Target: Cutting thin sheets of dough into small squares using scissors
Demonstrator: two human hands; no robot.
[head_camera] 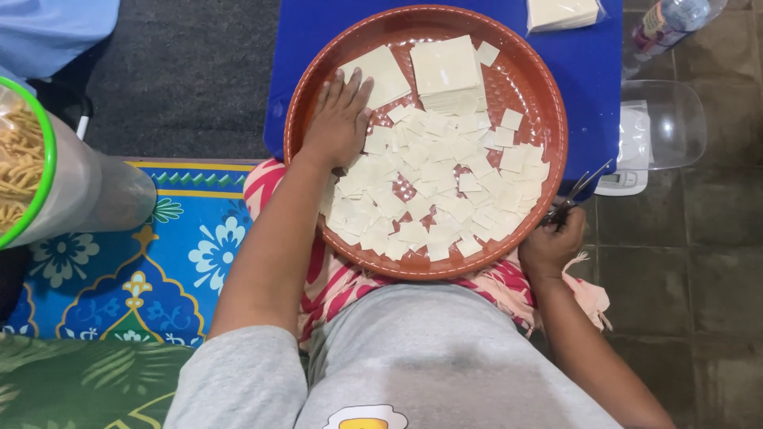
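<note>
L hand (340, 119) lies flat, fingers spread and released, palm down on a loose dough sheet (378, 76) at the upper left of the tray (548, 87); it pins nothing shut, just rests there. R hand (550, 245) sits at the tray's lower right rim, clenched round the handles of scissors (574, 195), whose blades run up and to the right, long axis diagonal, tips toward the scale (636, 159). Tray is round, brown, rimmed, w/ a stack (445, 71) of square sheets at top centre, edges roughly square to the view, and a heap of small cut squares (433, 195) filling the middle and lower part. Tray rests partly on a blue board (592, 56) and partly on the lap, over a pink patterned cloth (334, 278). Outward: a wrapped pack (563, 12) of more sheets at top, cut off by the frame; a bottle (668, 24) top right, also cut off; grey tile floor at right; blue floral mat (167, 254) at left; a clear jar (48, 175) w/ green rim holding noodle-like strips, partly out of frame. Scissor handles mostly hidden in the fist; scale display too small to make out.
</note>
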